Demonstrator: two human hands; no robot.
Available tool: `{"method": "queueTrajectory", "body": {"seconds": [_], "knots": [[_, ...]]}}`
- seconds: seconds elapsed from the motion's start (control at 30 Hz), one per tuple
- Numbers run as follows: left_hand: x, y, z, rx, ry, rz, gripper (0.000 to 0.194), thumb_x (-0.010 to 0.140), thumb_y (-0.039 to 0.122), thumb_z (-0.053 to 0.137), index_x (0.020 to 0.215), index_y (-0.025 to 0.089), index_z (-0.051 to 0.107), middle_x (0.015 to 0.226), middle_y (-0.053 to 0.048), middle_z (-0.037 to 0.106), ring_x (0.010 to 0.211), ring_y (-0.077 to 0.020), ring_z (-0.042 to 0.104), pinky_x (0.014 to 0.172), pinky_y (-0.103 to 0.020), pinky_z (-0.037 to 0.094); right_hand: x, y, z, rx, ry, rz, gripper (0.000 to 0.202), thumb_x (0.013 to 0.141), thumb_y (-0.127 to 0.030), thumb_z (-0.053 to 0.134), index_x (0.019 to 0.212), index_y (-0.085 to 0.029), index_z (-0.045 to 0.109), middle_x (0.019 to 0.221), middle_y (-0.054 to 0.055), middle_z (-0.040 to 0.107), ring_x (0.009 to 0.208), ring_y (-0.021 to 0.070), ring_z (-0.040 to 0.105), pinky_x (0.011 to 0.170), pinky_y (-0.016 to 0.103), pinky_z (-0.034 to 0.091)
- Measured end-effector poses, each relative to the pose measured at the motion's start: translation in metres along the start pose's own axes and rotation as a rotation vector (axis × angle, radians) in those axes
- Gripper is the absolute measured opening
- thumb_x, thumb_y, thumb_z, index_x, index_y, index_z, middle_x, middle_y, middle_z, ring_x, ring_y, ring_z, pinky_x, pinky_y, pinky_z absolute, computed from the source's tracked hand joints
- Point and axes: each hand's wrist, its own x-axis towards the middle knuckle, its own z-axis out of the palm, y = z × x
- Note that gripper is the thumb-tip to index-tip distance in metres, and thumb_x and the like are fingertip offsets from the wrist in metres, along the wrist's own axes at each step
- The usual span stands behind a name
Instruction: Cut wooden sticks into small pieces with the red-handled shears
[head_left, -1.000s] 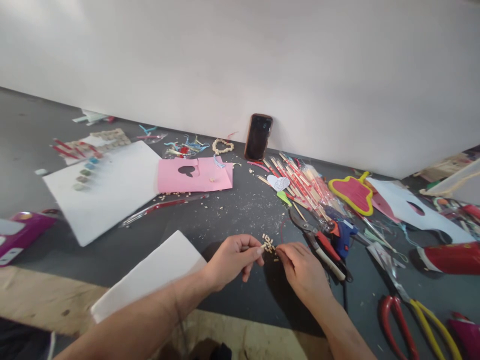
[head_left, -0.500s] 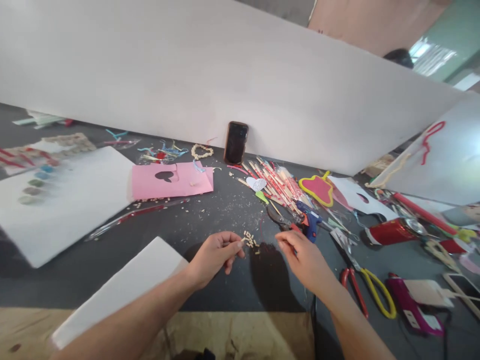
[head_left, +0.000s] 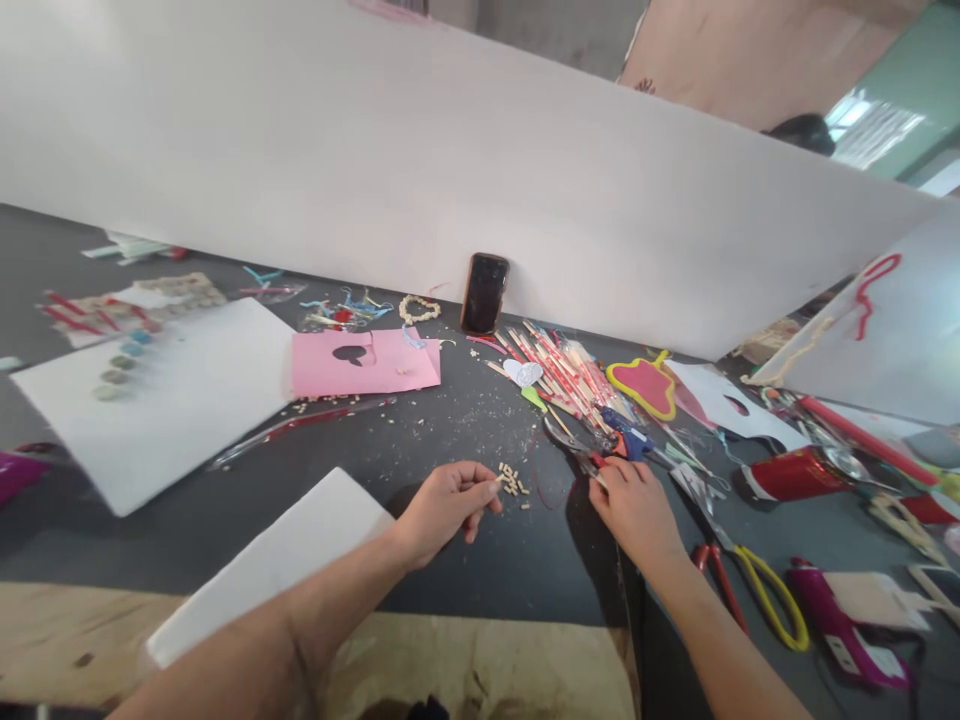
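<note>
Wooden bits, pale and short, lie in a small cluster [head_left: 513, 485] on the dark grey table [head_left: 465, 560], just beyond the fingertips of the left hand [head_left: 448, 507]. That hand's thumb and forefinger are pressed together on one of these tiny pieces, holding it at the near left edge of the cluster; the piece is too small to tell which way it points. The other fingers curl loosely under the palm.

To the right, well apart from the cluster, the right hand [head_left: 636, 507] rests palm down with its fingers laid over the handles of the pruning shears [head_left: 574, 447]. Whether the fingers have closed around the handles cannot be told. The shears lie flat, their long axis running from the hand up and to the left, the dark blades pointing away toward the far left. Just beyond the shears lies a blue glue gun [head_left: 630, 443], touching a spread bundle of red and pale sticks [head_left: 559, 365].

Near the right forearm lie pliers with red and yellow handles [head_left: 750, 590]. A white foam board [head_left: 277, 560] sits beside the left forearm. Farther off are a pink sheet [head_left: 367, 365] with a dark cut-out, and a phone [head_left: 484, 293] leaning upright against the white wall panel [head_left: 420, 170].
</note>
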Motion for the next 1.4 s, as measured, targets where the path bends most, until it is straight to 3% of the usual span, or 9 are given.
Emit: {"method": "queueTrajectory", "body": {"seconds": [0.1, 0.23, 0.4, 0.47, 0.53, 0.67, 0.8, 1.1, 1.4], "knots": [[0.001, -0.001, 0.0, -0.012, -0.006, 0.004, 0.026, 0.076, 0.038, 0.057, 0.078, 0.012, 0.054, 0.067, -0.001, 0.058, 0.041, -0.0034, 0.037, 0.036, -0.016, 0.036, 0.001, 0.008, -0.008, 0.114, 0.055, 0.094, 0.016, 0.076, -0.027, 0.048, 0.069, -0.017, 0.059, 0.08, 0.01, 0.064, 0.08, 0.0221, 0.057, 0.076, 0.036, 0.042], [0.0, 0.0, 0.0, -0.024, -0.007, -0.003, 0.026, 0.076, 0.038, 0.058, 0.078, 0.013, 0.054, 0.067, -0.001, 0.058, 0.041, -0.0033, 0.036, 0.036, -0.016, 0.036, -0.002, 0.011, -0.027, 0.318, 0.12, 0.224, 0.026, 0.083, -0.036, 0.04, 0.094, -0.018, 0.055, 0.074, 0.005, 0.065, 0.061, 0.017, 0.059, 0.058, 0.03, 0.045], [-0.002, 0.006, -0.001, -0.085, -0.001, -0.002, 0.026, 0.075, 0.039, 0.06, 0.076, 0.013, 0.054, 0.068, -0.002, 0.059, 0.041, -0.003, 0.036, 0.036, -0.015, 0.034, 0.0, -0.012, -0.042, 1.148, 0.017, 0.34, 0.012, 0.08, -0.031, 0.045, 0.09, -0.026, 0.05, 0.098, 0.005, 0.062, 0.071, 0.0165, 0.062, 0.058, 0.031, 0.047], [-0.001, 0.009, -0.002, -0.132, 0.006, -0.002, 0.026, 0.073, 0.039, 0.062, 0.076, 0.013, 0.054, 0.067, -0.001, 0.06, 0.041, -0.0026, 0.035, 0.035, -0.015, 0.033, 0.001, -0.022, -0.037, 1.29, -0.065, 0.323, 0.016, 0.077, -0.027, 0.047, 0.093, -0.027, 0.052, 0.109, 0.006, 0.058, 0.078, 0.0169, 0.061, 0.06, 0.031, 0.047], [0.0, 0.012, -0.004, -0.187, 0.023, 0.005, 0.027, 0.071, 0.038, 0.064, 0.076, 0.014, 0.055, 0.067, -0.001, 0.061, 0.041, -0.0024, 0.035, 0.035, -0.014, 0.032, 0.002, -0.028, -0.027, 1.139, -0.129, 0.242, 0.027, 0.076, -0.023, 0.048, 0.102, -0.027, 0.053, 0.118, 0.007, 0.051, 0.088, 0.0176, 0.058, 0.067, 0.031, 0.048], [0.002, 0.017, -0.009, -0.273, 0.059, 0.019, 0.026, 0.071, 0.037, 0.066, 0.078, 0.014, 0.057, 0.069, -0.002, 0.062, 0.042, -0.002, 0.036, 0.036, -0.014, 0.031, -0.001, -0.034, -0.005, 0.565, -0.113, -0.017, 0.034, 0.073, -0.018, 0.049, 0.106, -0.022, 0.056, 0.122, 0.009, 0.043, 0.111, 0.0223, 0.046, 0.09, 0.037, 0.041], [0.001, 0.02, -0.009, -0.302, 0.076, 0.02, 0.022, 0.074, 0.035, 0.064, 0.077, 0.014, 0.057, 0.069, -0.002, 0.061, 0.041, -0.0016, 0.036, 0.037, -0.014, 0.031, -0.005, -0.034, 0.003, 0.285, -0.155, -0.229, 0.037, 0.068, -0.011, 0.047, 0.103, -0.018, 0.056, 0.121, 0.011, 0.044, 0.111, 0.0246, 0.045, 0.093, 0.039, 0.039], [0.0, 0.022, -0.01, -0.272, 0.115, 0.052, 0.021, 0.076, 0.035, 0.061, 0.077, 0.014, 0.057, 0.067, 0.0, 0.06, 0.039, -0.0013, 0.037, 0.038, -0.015, 0.032, -0.008, -0.04, 0.002, 0.138, -0.277, -0.311, 0.043, 0.065, -0.006, 0.043, 0.104, -0.018, 0.055, 0.136, 0.008, 0.038, 0.111, 0.0259, 0.042, 0.09, 0.042, 0.039], [0.001, 0.014, -0.009, -0.147, 0.102, 0.091, 0.024, 0.077, 0.037, 0.06, 0.076, 0.013, 0.058, 0.066, 0.0, 0.061, 0.04, -0.0032, 0.043, 0.04, -0.018, 0.037, -0.009, -0.048, -0.001, 0.119, -0.272, -0.329, 0.041, 0.063, -0.007, 0.044, 0.099, -0.018, 0.058, 0.138, 0.009, 0.037, 0.107, 0.0264, 0.046, 0.088, 0.044, 0.04]]}}
